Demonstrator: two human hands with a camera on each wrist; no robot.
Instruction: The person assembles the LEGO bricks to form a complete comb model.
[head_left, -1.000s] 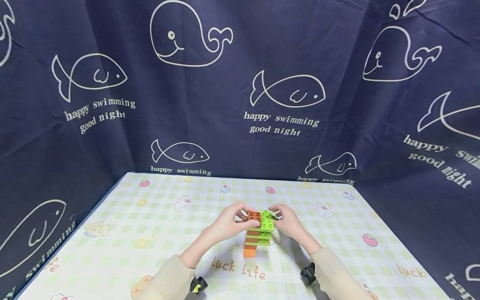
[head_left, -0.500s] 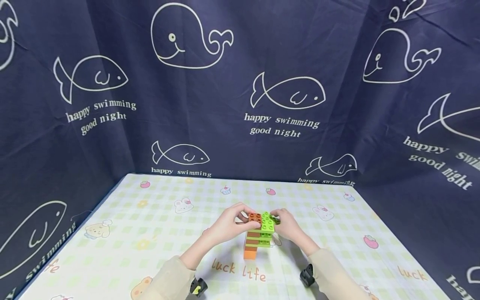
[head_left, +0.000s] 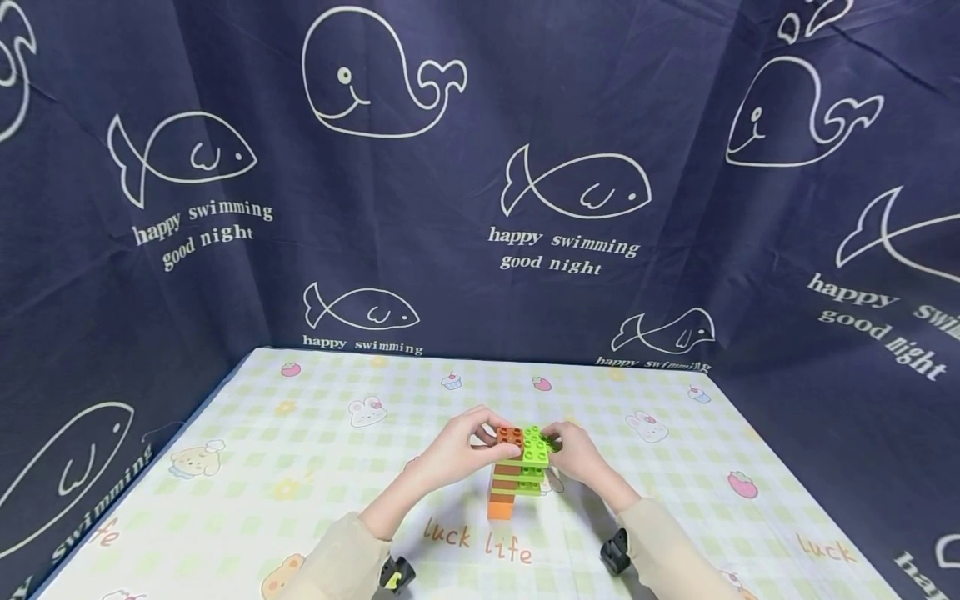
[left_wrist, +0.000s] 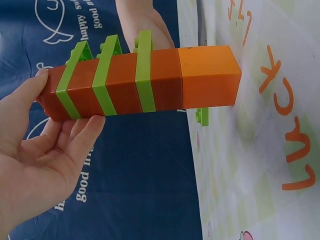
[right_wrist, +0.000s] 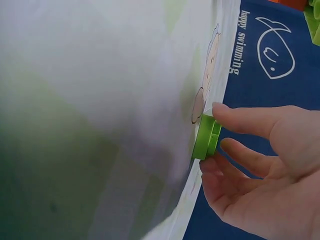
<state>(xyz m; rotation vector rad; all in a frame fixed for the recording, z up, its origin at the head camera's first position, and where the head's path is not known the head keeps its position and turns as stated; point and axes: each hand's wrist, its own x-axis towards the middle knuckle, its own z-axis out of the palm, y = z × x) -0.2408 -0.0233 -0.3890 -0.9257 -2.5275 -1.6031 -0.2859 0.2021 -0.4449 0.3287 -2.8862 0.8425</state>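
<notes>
A tower of toy building bricks [head_left: 504,483] stands on the table, an orange brick [left_wrist: 210,77] at its foot. Above that, reddish-brown bricks [left_wrist: 126,77] alternate with thin green bricks [left_wrist: 144,75] jutting out to the right. With thumb and fingers my left hand [head_left: 461,442] holds the tower's top brown brick [head_left: 510,436]. Just right of the tower, my right hand [head_left: 576,454] pinches a small flat green brick [right_wrist: 206,137] between thumb and fingertips, its studs facing up. Another bit of green brick [left_wrist: 202,116] shows behind the tower in the left wrist view.
A pale checked tablecloth [head_left: 300,500] with cartoon prints covers the table. Navy curtains [head_left: 465,183] with fish and whale drawings enclose it at the back and sides. Black wrist devices [head_left: 617,550] sit below each forearm.
The right hand has shifted slightly down beside the tower and its fingers have drawn in a little. The left hand keeps its hold on the tower top.
</notes>
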